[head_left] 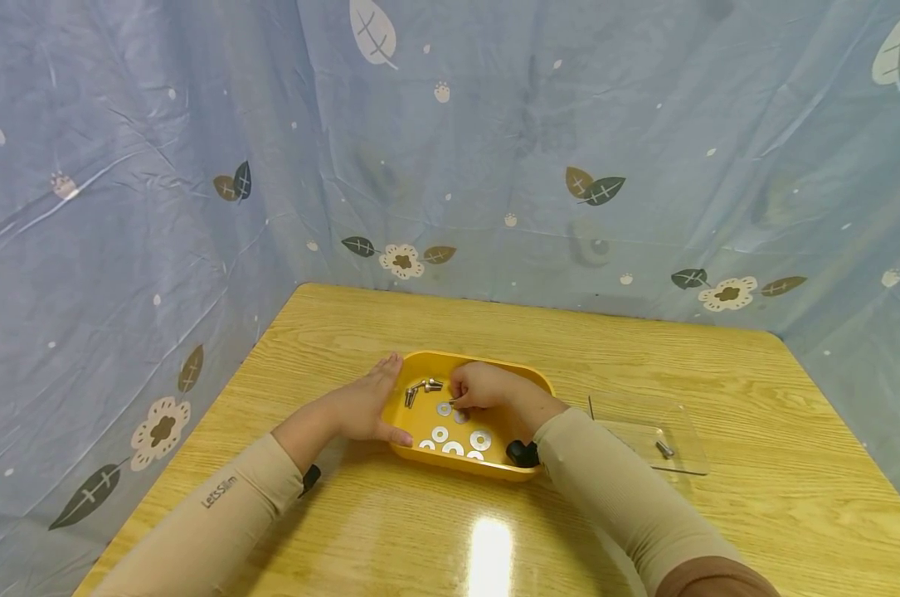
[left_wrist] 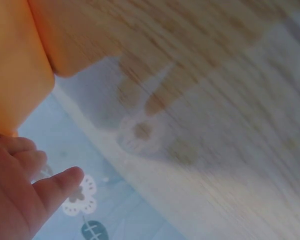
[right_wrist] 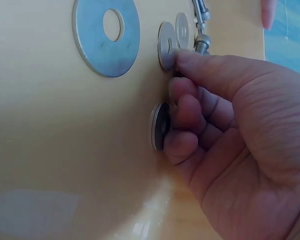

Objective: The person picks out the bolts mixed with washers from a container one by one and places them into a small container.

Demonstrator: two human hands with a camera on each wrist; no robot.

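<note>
A yellow plastic tray (head_left: pixel 420 456) sits on the table with several flat metal washers (head_left: pixel 480 439) and several bolts (head_left: pixel 411 396) in it. My left hand (head_left: pixel 363 406) rests against the tray's left end, fingers extended along the outside and thumb at the near corner. In the left wrist view its fingers (left_wrist: pixel 57 187) look fairly straight beside the orange wall. My right hand (head_left: pixel 487 385) reaches into the tray with curled fingers, its thumb and forefinger pinching a small washer, mostly hidden. Another washer (right_wrist: pixel 161 127) is close to its lower fingers.
To the right lies a clear plastic tray (head_left: pixel 677 419) with a bolt (head_left: pixel 664 448) in it. A black object (head_left: pixel 522 453) shows at the yellow tray's near right corner, by the right wrist. Patterned blue cloth (head_left: pixel 494 166) hangs behind the wooden table (head_left: pixel 375 514).
</note>
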